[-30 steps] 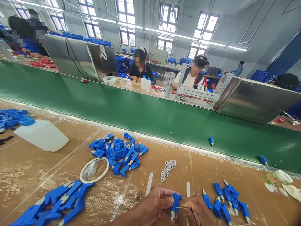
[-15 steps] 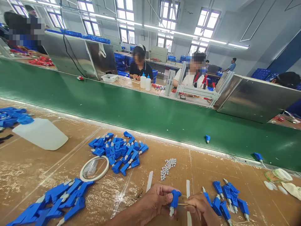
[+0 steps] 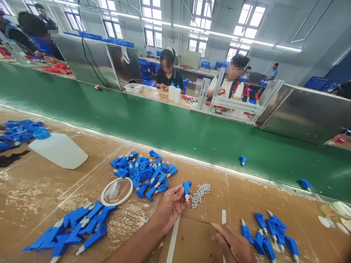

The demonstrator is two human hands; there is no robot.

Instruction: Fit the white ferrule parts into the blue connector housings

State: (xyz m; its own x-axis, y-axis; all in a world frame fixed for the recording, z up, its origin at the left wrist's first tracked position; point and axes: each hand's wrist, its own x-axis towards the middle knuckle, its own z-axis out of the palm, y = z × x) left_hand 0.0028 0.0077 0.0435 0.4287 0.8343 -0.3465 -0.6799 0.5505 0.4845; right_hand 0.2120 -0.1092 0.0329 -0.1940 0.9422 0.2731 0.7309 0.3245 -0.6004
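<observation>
My left hand [image 3: 172, 206] is closed on a small blue plastic part [image 3: 187, 187] with a light grey tip pointing down, held just left of a pile of small grey pieces [image 3: 201, 194]. Low in the view, my right hand [image 3: 233, 241] hovers over a brown cardboard sheet [image 3: 192, 241], its fingers bent and partly blurred; whatever it may hold is hidden. To its right lie several similar blue parts [image 3: 258, 241]. More blue parts form a heap [image 3: 145, 171] beyond my left hand and a group [image 3: 79, 226] at the lower left.
A translucent bottle with a blue cap [image 3: 59, 149] lies at the left. Near it is a roll of tape [image 3: 131, 190]. A green conveyor belt [image 3: 164, 126] runs across, carrying a few blue parts. Co-workers [image 3: 167, 71] sit beyond it. A jar [image 3: 336, 210] lies at the right.
My left hand has moved up and away with the blue part, toward the grey pieces. My right hand has separated from it, and the thin stick it held no longer shows.
</observation>
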